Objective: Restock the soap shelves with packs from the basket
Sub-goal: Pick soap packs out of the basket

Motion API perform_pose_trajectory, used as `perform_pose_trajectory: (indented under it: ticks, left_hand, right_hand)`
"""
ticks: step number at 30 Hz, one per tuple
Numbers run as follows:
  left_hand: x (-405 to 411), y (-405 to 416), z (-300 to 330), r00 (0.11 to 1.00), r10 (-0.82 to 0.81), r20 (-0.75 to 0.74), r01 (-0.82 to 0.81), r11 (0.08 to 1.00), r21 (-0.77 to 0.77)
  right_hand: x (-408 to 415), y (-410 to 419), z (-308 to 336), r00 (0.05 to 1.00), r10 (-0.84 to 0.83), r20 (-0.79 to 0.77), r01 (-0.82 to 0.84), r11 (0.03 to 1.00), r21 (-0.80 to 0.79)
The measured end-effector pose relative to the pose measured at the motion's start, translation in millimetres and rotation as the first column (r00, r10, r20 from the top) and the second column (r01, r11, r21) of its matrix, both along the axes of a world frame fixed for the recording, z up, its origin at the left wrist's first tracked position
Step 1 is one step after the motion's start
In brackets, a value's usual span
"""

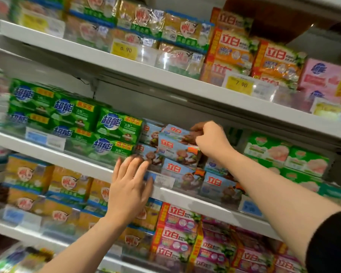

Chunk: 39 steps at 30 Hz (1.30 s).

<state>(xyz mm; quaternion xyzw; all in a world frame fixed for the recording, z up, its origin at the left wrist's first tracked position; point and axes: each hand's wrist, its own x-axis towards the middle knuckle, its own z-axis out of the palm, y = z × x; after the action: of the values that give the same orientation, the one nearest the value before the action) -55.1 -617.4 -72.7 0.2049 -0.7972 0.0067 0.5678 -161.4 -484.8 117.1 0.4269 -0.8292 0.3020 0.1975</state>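
A light blue soap pack (pixel 177 133) with red lettering and a monkey picture sits atop a stack of like packs (pixel 178 166) on the middle shelf (pixel 195 201). The right hand (pixel 210 137) is clamped on this top pack at its right end, fingers curled over the far edge. The left hand (pixel 129 183) is spread flat, fingers straight and slightly apart, fingertips touching the front of the lower blue packs at the shelf edge; it holds nothing. Green soap packs (pixel 77 119) stand just left of the blue stack, and green-and-pink packs (pixel 285 154) lie to the right. The shelf above carries yellow price tags (pixel 238 84). Yellow packs (pixel 47 186) and red-and-pink packs (pixel 175 231) fill the shelf below. The view is blurred at the left.
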Motion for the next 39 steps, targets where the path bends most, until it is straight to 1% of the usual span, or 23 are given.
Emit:
perform_pose_trajectory:
  ticks: [1,3,5,7,8,9,11,13,17,19,22,26,28,30,32,33,36,39]
  left_hand:
    - [0,0,0,1.000,-0.002,-0.001,0.002,1.000,-0.001]
    - [-1,0,0,1.000,-0.009,-0.002,0.009,1.000,-0.004]
    - [-1,-1,-1,1.000,-0.016,0.000,0.016,1.000,-0.004]
    - [-1,-1,-2,1.000,-0.017,0.006,0.017,1.000,0.000]
    - [0,-2,-2,1.000,-0.020,0.009,0.020,1.000,-0.001]
    - [0,-2,-2,1.000,-0.028,0.012,0.028,1.000,-0.008]
    - [4,-4,-1,0.999,-0.052,0.014,0.053,0.998,-0.023]
    - [11,-11,-2,0.999,-0.033,-0.014,0.032,0.999,-0.004]
    - [36,-37,-2,0.987,0.096,-0.127,-0.082,0.991,0.110]
    - [44,-47,-2,0.989,0.100,-0.111,-0.089,0.991,0.102]
    - [47,-55,-5,0.995,0.093,-0.045,-0.089,0.992,0.085]
    - [41,-54,-5,0.994,0.101,-0.034,-0.097,0.989,0.115]
    - [38,-50,-3,0.992,0.119,-0.031,-0.114,0.985,0.132]
    - [38,-48,-2,0.992,0.125,-0.021,-0.121,0.983,0.140]
    - [39,-48,-1,0.992,0.123,-0.018,-0.119,0.982,0.148]
    - [40,-49,0,0.992,0.124,-0.019,-0.120,0.981,0.154]
    - [37,-46,-1,0.992,0.122,-0.010,-0.119,0.978,0.170]
    - [34,-45,-2,0.992,0.126,-0.005,-0.123,0.976,0.180]
  right_hand:
    - [-2,0,-1,0.999,-0.015,-0.030,0.015,1.000,-0.005]
    - [0,2,-3,0.999,0.022,-0.048,-0.020,0.999,0.045]
    - [6,5,-4,0.996,0.073,-0.057,-0.063,0.984,0.168]
    - [11,4,-4,0.988,0.037,-0.149,0.014,0.944,0.328]
    - [10,1,-3,0.982,0.013,-0.187,0.059,0.925,0.375]
    - [8,-2,-2,0.980,0.009,-0.200,0.070,0.920,0.386]
    - [8,-6,1,0.988,0.025,-0.149,0.026,0.944,0.329]
    - [10,-10,2,0.991,0.090,-0.096,-0.061,0.960,0.273]
    - [27,-32,-2,0.951,0.277,-0.140,-0.233,0.936,0.265]
    - [33,-45,-5,0.943,0.310,-0.122,-0.273,0.929,0.251]
    - [32,-54,-7,0.942,0.327,-0.074,-0.306,0.929,0.209]
    - [29,-55,-14,0.939,0.342,-0.037,-0.334,0.932,0.140]
    - [29,-55,-8,0.940,0.340,-0.031,-0.329,0.927,0.181]
    - [31,-55,1,0.944,0.331,-0.015,-0.313,0.905,0.288]
    - [34,-57,2,0.940,0.339,-0.044,-0.302,0.884,0.357]
    - [34,-60,-1,0.936,0.349,-0.046,-0.313,0.886,0.343]
    - [26,-64,-15,0.930,0.365,0.040,-0.365,0.910,0.197]
    - [18,-70,-23,0.916,0.390,0.097,-0.399,0.912,0.094]
